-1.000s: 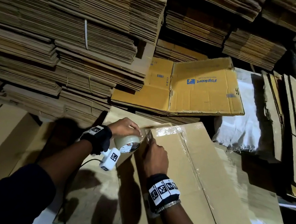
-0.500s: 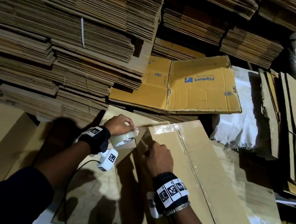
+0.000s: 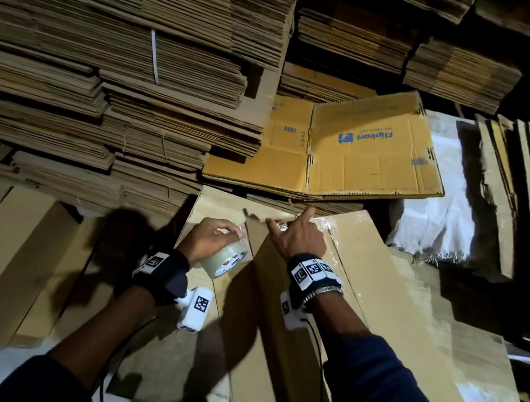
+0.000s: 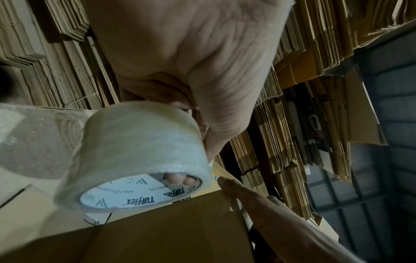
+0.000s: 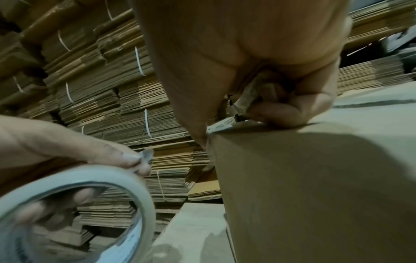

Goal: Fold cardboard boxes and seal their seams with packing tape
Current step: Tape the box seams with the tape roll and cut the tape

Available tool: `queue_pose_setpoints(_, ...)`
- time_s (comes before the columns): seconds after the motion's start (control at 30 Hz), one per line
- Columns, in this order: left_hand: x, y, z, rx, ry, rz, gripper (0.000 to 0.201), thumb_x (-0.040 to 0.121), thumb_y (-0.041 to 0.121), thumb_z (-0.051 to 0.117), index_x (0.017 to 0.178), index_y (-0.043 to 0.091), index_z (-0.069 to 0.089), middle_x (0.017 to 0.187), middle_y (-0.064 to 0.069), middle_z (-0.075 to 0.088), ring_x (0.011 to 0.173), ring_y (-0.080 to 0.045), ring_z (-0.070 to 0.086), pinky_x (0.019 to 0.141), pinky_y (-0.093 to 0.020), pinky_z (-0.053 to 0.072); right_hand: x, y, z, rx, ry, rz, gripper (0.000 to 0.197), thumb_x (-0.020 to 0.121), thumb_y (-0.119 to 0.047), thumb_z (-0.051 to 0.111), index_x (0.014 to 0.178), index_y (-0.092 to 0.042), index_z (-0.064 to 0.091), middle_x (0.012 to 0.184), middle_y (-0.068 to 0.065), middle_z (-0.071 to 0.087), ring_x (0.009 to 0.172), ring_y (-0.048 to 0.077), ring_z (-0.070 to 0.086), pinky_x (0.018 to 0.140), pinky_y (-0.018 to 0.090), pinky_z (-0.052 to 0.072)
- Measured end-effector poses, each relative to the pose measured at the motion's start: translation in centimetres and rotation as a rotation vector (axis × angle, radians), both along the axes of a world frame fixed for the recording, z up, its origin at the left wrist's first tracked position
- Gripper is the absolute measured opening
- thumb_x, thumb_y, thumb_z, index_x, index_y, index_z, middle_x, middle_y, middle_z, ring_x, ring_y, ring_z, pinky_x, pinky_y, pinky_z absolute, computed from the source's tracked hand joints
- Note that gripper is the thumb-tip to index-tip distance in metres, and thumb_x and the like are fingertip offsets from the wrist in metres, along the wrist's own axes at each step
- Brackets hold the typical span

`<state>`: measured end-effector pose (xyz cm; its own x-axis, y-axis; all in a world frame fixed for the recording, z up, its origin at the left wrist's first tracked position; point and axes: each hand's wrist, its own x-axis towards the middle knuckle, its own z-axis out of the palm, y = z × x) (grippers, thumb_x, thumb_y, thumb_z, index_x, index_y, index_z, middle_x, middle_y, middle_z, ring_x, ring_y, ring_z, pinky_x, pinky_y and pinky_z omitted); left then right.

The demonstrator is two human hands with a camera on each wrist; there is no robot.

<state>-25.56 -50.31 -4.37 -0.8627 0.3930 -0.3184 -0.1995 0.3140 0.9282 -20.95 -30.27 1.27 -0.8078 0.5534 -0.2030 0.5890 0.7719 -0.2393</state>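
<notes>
The long cardboard box (image 3: pixel 359 318) runs from the centre of the head view toward the lower right, with a glossy strip of tape along its top seam. It looks light and stiff yet easily dented, so I judge it best held at its corners and edges, not on the broad panels. The right hand (image 3: pixel 297 240) is at its far corner, centre frame; in the right wrist view the curled fingers pinch the box's end edge there. Just left of it, the left hand (image 3: pixel 213 239) is wrapped round the tape roll (image 3: pixel 226 260), fingers through the core, thumb at the loose end. The clear roll should be light and slick outside, sticky at its tail.

Counted: one box in hand, one roll, two hands. One printed yellow carton (image 3: pixel 350 151) lies open above centre, and stacks of flattened cardboard (image 3: pixel 106 56) fill the upper left, too many to count.
</notes>
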Motion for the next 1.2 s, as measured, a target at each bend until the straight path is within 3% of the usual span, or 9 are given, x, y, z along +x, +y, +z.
queue_pose_setpoints(0.13, 0.7, -0.5, 0.3, -0.005, -0.020, 0.024, 0.010, 0.095, 0.017, 0.076, 0.097, 0.009, 0.080, 0.097, 0.006, 0.079, 0.068, -0.002, 0.071, 0.054, -0.014, 0.049, -0.4, 0.1, -1.3, 0.013, 0.013, -0.003, 0.093, 0.090, -0.066, 0.064, 0.146, -0.007, 0.021, 0.097, 0.014, 0.070, 0.083, 0.033, 0.067, 0.067, 0.037, 0.052)
queue_pose_setpoints(0.3, 0.9, -1.5, 0.3, 0.004, -0.026, 0.017, 0.009, 0.094, 0.023, 0.077, 0.096, 0.015, 0.081, 0.101, -0.004, 0.081, 0.087, -0.029, 0.076, 0.064, -0.026, 0.054, -1.0, 0.7, -2.0, -0.024, 0.018, 0.032, 0.080, 0.089, -0.052, 0.076, 0.134, -0.011, 0.023, 0.103, 0.016, 0.068, 0.088, 0.036, 0.069, 0.076, 0.044, 0.059)
queue_pose_setpoints(0.47, 1.5, -1.1, 2.0, 0.060, -0.010, 0.019, 0.011, 0.095, 0.021, 0.077, 0.094, 0.011, 0.080, 0.102, 0.000, 0.080, 0.083, -0.019, 0.075, 0.071, -0.029, 0.055, -2.1, 2.2, -1.1, -0.067, 0.049, 0.009, 0.091, 0.087, -0.037, 0.081, 0.144, -0.009, 0.016, 0.115, 0.020, 0.066, 0.099, 0.040, 0.068, 0.084, 0.044, 0.056)
queue_pose_setpoints(0.63, 1.9, 1.8, 5.8, 0.146, -0.010, 0.026, 0.016, 0.097, 0.013, 0.073, 0.108, 0.001, 0.075, 0.102, 0.003, 0.076, 0.069, -0.001, 0.072, 0.054, -0.018, 0.053, -2.6, 3.6, 1.3, -0.295, 0.034, -0.061, 0.114, 0.074, -0.042, 0.092, 0.148, -0.008, 0.013, 0.127, 0.021, 0.064, 0.111, 0.042, 0.065, 0.087, 0.041, 0.053)
queue_pose_setpoints(0.7, 2.1, 3.1, 7.7, 0.197, -0.007, 0.001, 0.019, 0.098, 0.018, 0.072, 0.114, 0.008, 0.074, 0.107, 0.001, 0.075, 0.078, -0.002, 0.073, 0.057, -0.016, 0.053, -1.9, 4.0, 2.4, -0.485, 0.093, -0.128, 0.110, 0.082, -0.049, 0.085, 0.152, -0.010, 0.009, 0.139, 0.024, 0.057, 0.120, 0.044, 0.061, 0.086, 0.038, 0.049)
queue_pose_setpoints(0.8, 2.3, 5.5, 9.9, 0.298, -0.008, -0.094, 0.018, 0.100, 0.030, 0.069, 0.113, 0.018, 0.074, 0.120, 0.000, 0.076, 0.106, -0.018, 0.072, 0.077, -0.025, 0.056, 0.4, 6.1, 2.4, -0.677, 0.217, -0.188, 0.090, 0.096, -0.053, 0.067, 0.153, -0.010, 0.013, 0.158, 0.021, 0.041, 0.137, 0.041, 0.049, 0.110, 0.045, 0.044)
queue_pose_setpoints(0.93, 4.4, 10.0, 12.2, 0.438, -0.049, -0.148, 0.019, 0.100, 0.029, 0.068, 0.110, 0.013, 0.068, 0.128, 0.004, 0.071, 0.113, -0.017, 0.068, 0.084, -0.028, 0.054, 5.6, 10.8, 2.3, -0.658, 0.308, -0.258, 0.055, 0.099, -0.051, 0.062, 0.128, -0.015, 0.033, 0.134, 0.017, 0.060, 0.112, 0.033, 0.061, 0.096, 0.040, 0.048)
queue_pose_setpoints(1.07, 8.1, 16.0, 14.5, 0.431, 0.063, -0.063, 0.033, 0.082, 0.044, 0.088, 0.089, 0.022, 0.064, 0.115, -0.009, 0.073, 0.108, -0.023, 0.070, 0.095, -0.037, 0.052, 11.7, 16.7, 3.0, -0.611, 0.434, -0.375, 0.063, 0.088, -0.055, 0.075, 0.127, -0.018, 0.044, 0.104, 0.001, 0.065, 0.089, 0.018, 0.065, 0.088, 0.039, 0.054)
queue_pose_setpoints(1.2, 12.9, 22.2, 15.2, 0.182, 0.342, 0.079, 0.048, 0.075, 0.058, 0.088, 0.084, 0.020, 0.060, 0.087, 0.007, 0.070, 0.086, -0.009, 0.065, 0.075, -0.028, 0.047, 17.3, 23.4, 2.1, -0.571, 0.515, -0.483, 0.073, 0.074, -0.069, 0.080, 0.123, -0.023, 0.052, 0.099, -0.006, 0.063, 0.092, 0.018, 0.067, 0.092, 0.042, 0.057)
